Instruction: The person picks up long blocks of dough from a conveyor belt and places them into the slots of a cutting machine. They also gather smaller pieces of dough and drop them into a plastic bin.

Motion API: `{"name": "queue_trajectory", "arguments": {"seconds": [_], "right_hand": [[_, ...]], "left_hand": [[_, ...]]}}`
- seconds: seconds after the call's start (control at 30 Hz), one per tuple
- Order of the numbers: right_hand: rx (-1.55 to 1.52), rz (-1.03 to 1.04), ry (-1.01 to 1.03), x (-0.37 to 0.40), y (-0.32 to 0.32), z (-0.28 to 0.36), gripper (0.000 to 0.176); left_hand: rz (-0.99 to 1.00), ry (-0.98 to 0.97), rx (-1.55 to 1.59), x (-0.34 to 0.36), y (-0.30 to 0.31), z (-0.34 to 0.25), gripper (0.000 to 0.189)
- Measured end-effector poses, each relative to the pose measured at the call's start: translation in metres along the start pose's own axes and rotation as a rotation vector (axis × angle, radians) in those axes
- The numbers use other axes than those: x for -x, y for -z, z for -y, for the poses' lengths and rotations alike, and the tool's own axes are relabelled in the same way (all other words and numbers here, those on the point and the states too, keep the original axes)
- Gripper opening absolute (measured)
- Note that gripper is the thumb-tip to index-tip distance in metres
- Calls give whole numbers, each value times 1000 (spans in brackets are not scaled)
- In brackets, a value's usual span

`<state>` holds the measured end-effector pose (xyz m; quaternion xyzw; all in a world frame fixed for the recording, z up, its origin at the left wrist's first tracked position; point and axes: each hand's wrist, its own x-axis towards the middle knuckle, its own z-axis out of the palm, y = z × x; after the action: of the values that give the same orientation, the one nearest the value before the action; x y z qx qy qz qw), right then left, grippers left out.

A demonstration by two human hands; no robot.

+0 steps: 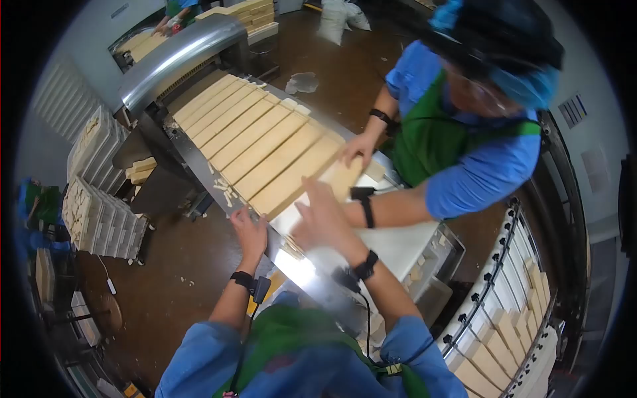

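Note:
Pale, flat rectangular slabs (265,138) lie side by side on a metal-edged conveyor. My left hand (249,232) is at the conveyor's near edge, by the end of the nearest slab (295,174), its fingers apart and nothing seen in them. My right hand (324,215) is over the white surface beside that slab, blurred by motion, with its fingers spread. A co-worker's hand (358,149) touches a loose pale piece (346,178) across from me. The co-worker's other hand is mostly hidden behind my right hand.
A co-worker in a green apron (428,142) leans in from the right. A curved metal cover (182,56) spans the conveyor's far end. At lower right, a curved conveyor (488,348) carries more slabs. Stacked white trays (106,219) stand at left. Scraps (225,189) lie along the metal edge.

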<state>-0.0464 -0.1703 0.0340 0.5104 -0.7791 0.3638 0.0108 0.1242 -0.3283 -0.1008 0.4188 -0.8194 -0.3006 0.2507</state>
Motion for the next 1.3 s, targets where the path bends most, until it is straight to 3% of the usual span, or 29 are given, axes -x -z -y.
{"name": "queue_trajectory", "arguments": {"seconds": [0.03,0.1,0.17,0.37,0.63,0.7,0.8,0.87,0.93,0.97,1.03,1.1,1.2,1.3], "right_hand": [[53,-20,0,-22,-19,-20,61],[215,69,-190,-65,-46,-60,67],[287,281,-400,-109,-57,-101,65],[402,-5,-661,-133,-83,-194,50],[421,-28,-628,-133,-83,-205,42],[495,101,-589,-133,-79,-209,42],[451,132,-541,-128,-64,-213,39],[442,101,-528,-113,-63,-227,37],[265,-42,-646,-79,-55,-230,36],[345,-122,-603,-51,-44,-228,45],[328,-138,-843,5,-2,-206,60],[370,-228,-1013,72,40,-179,56],[552,-382,-1001,141,60,-150,48],[586,-360,-1001,173,57,-133,46]], "left_hand": [[-3,6,-4,-12,-2,2,62],[133,-103,28,-29,-9,-4,72],[127,-120,-21,-38,-14,-15,78],[201,-95,-122,-44,-15,-41,84],[238,-19,-140,-40,-18,-55,87],[201,-71,-176,-38,-21,-57,87],[214,-31,-212,-36,-28,-63,87],[240,-61,-200,-36,-27,-64,87],[285,-115,-210,-33,-28,-67,87],[323,-165,-225,-29,-29,-69,86],[436,-262,-227,-17,-30,-78,87],[593,-406,-152,-2,-24,-92,89],[787,-508,-95,2,-19,-107,94],[880,-597,-148,12,-32,-97,101]]}}
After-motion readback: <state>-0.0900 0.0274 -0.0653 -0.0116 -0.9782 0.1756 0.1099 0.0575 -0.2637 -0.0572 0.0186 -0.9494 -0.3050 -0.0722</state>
